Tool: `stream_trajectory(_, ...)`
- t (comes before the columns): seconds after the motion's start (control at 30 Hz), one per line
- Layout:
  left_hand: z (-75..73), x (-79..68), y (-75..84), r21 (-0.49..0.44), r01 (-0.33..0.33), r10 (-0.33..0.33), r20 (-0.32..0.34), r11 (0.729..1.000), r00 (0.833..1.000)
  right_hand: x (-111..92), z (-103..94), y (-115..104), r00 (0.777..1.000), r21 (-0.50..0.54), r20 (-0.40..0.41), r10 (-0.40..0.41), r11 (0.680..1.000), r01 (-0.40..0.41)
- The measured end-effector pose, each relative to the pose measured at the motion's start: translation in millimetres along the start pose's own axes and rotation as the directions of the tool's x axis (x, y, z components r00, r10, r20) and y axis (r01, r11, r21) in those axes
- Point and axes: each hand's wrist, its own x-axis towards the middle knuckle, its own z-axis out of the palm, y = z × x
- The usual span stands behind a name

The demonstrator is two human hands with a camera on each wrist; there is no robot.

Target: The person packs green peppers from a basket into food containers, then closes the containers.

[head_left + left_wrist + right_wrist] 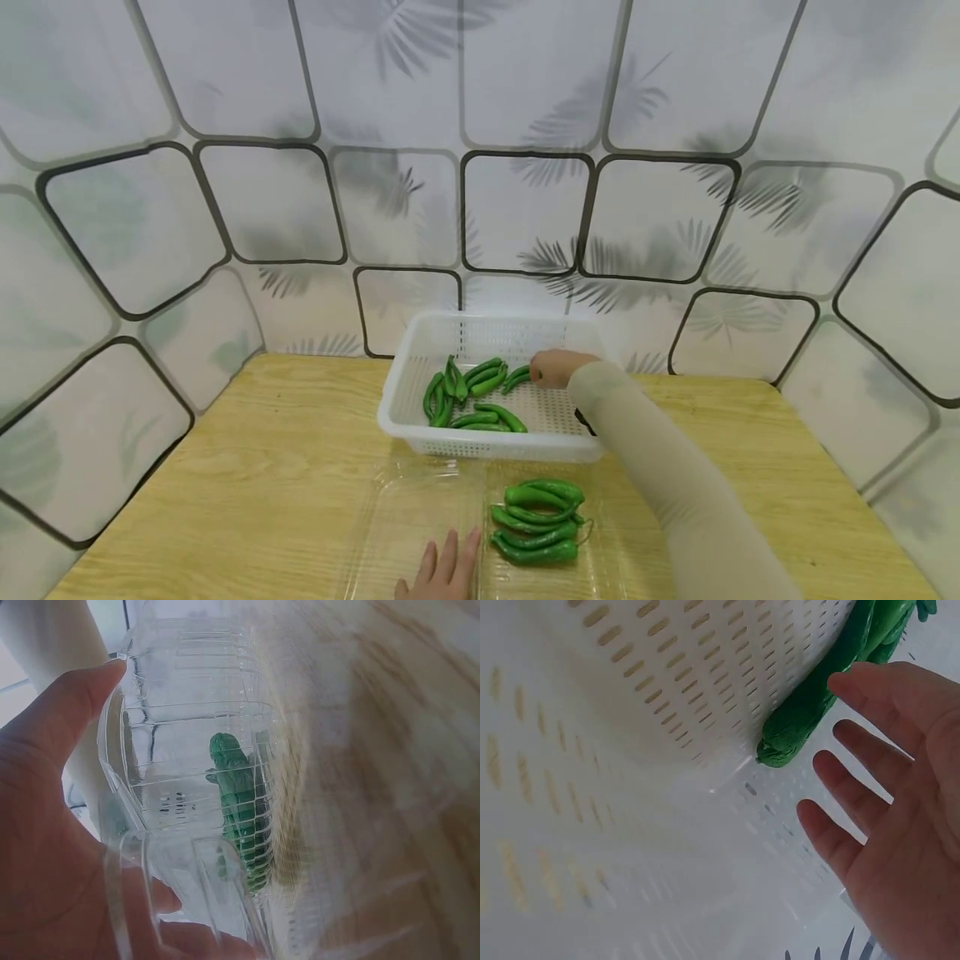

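Note:
My right hand point(558, 368) reaches into a white perforated basket point(495, 450), beside green chili peppers point(517, 379). In the right wrist view its fingers are spread and loosely extended, the index fingertip right at a pepper point(802, 720). My left hand point(442, 571) rests low in the head view on a clear plastic clamshell box point(405, 492), fingers straight. The left wrist view shows the thumb point(90, 694) at the box's rim and other fingertips partly behind the plastic. Several peppers point(536, 521) lie side by side in the box's right half.
More loose peppers point(450, 383) lie in the basket's left and front parts. The basket stands behind the clamshell on a wood-grain table point(247, 467). A patterned wall covering point(525, 208) rises behind and on both sides.

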Motion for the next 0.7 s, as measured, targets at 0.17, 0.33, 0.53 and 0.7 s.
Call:
stream_trajectory(0.17, 7.0, -2.1, -2.1, -0.012, -0.010, 0.010, -0.039, 1.000, 0.999, -0.6, 6.0, 1.8, 0.998, 0.024, 0.043, 0.042, 0.999, -0.043)
stream_trajectory(0.33, 8.0, -2.8, -2.1, -0.011, -0.017, 0.017, -0.055, 1.000, 0.998, 1.0, 9.2, 4.6, 0.999, 0.011, 0.001, 0.042, 0.999, -0.042)
stream_trajectory(0.53, 3.7, -1.0, -1.1, -0.002, -0.018, 0.018, -0.033, 1.000, 0.999, 4.0, 10.4, 8.7, 0.999, -0.003, -0.047, -0.009, 1.000, 0.009)
stream_trajectory(0.7, 0.8, -0.8, 0.0, -0.002, -0.011, 0.011, -0.016, 1.000, 1.000, 6.1, 9.9, 8.5, 0.999, -0.040, -0.046, 0.008, 0.999, -0.009)
